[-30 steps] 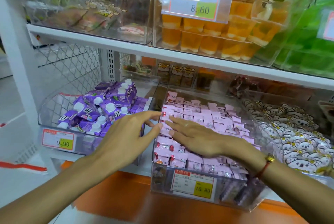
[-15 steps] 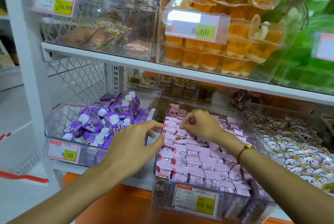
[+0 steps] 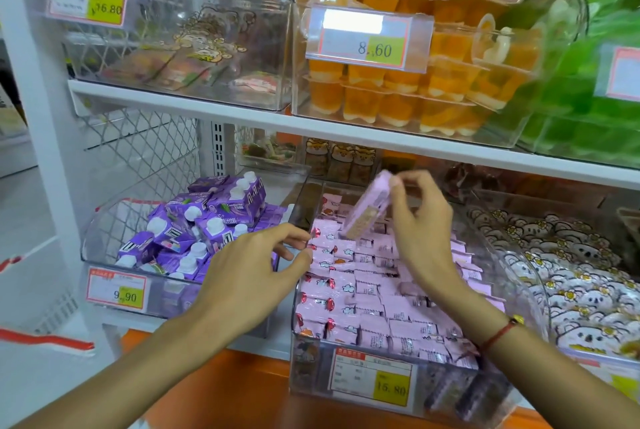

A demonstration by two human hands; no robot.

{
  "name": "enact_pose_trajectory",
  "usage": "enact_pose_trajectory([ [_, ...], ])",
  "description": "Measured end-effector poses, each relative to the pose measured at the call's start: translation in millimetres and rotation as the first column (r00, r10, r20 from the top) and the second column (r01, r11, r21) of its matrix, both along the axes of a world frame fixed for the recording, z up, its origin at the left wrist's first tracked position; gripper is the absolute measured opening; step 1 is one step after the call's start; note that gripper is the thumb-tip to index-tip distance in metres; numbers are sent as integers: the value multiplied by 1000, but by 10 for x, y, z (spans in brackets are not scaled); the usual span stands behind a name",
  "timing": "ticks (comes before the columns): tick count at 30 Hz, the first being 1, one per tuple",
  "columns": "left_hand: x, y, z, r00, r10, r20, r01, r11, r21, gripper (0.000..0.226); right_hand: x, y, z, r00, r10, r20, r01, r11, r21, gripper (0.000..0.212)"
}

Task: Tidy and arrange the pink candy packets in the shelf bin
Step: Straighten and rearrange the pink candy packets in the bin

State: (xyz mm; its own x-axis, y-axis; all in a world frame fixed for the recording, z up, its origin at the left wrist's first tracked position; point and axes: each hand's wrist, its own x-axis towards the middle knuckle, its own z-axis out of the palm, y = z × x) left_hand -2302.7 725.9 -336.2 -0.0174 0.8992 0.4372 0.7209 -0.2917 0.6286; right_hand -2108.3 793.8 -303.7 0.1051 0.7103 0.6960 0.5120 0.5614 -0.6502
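A shop's snack aisle, seen from where I stand. White shelves [image 3: 242,117] carry clear plastic bins [image 3: 346,376] of packaged sweets, each fronted by a printed price tag [image 3: 367,37]: 16.80 upper left, 8.60 upper centre, 9.90 lower left, 15.80 lower centre. Orange jelly cups [image 3: 415,96] fill the upper centre bin.

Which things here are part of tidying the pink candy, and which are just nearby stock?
Part of the job:
lifted pink packet, pinched by right hand
pink candy packets
clear bin
left hand

Just nearby:
purple cartons
orange jelly cups
koala packets
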Motion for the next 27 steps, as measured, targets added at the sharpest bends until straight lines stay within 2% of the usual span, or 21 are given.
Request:
enact_pose_trajectory([
  [1,1,1,-2,1000,10,2,-10,1000,19,12,42,-61,39,997,-23,-77,25,999,21,13],
  [3,13,-10,7,1000,30,6,-30,995,94,19,124,-152,96,959,-33,-282,16,998,-61,13],
  [6,91,-41,53,997,-71,41,61,975,214,43,180,-256,128,814,14,-580,-241,918,-316,19],
  [9,207,-79,81,979,-205,7,196,946,260,57,126,-384,92,684,72,-726,-494,777,-389,19],
  [12,259,-76,80,978,-209,-28,206,922,327,43,116,-444,68,567,75,-820,-634,675,-377,23],
  [13,261,-74,101,977,-211,31,190,927,323,37,127,-440,78,547,80,-833,-661,652,-371,21],
  [15,260,-63,167,921,-232,314,170,962,212,31,173,-411,82,578,137,-804,-687,614,-389,20],
  [17,250,-46,207,731,-192,655,236,972,21,30,221,-377,66,643,248,-724,-699,576,-424,34],
  [18,245,-43,210,643,-131,755,279,958,-72,32,229,-371,58,674,316,-667,-699,564,-439,42],
  [19,246,-43,213,596,-72,800,304,942,-141,36,225,-361,45,698,378,-608,-696,560,-450,46],
  [21,259,-42,219,608,-3,794,296,929,-223,46,204,-344,21,720,444,-534,-684,583,-439,42],
  [24,260,-12,268,634,-6,773,270,939,-214,61,184,-308,-12,691,414,-593,-694,609,-384,31],
  [25,249,-11,275,663,-46,747,269,946,-180,61,185,-292,-23,682,403,-610,-698,609,-377,33],
  [27,230,-23,244,758,-178,627,271,961,-55,42,172,-279,-19,673,402,-620,-703,607,-370,40],
])
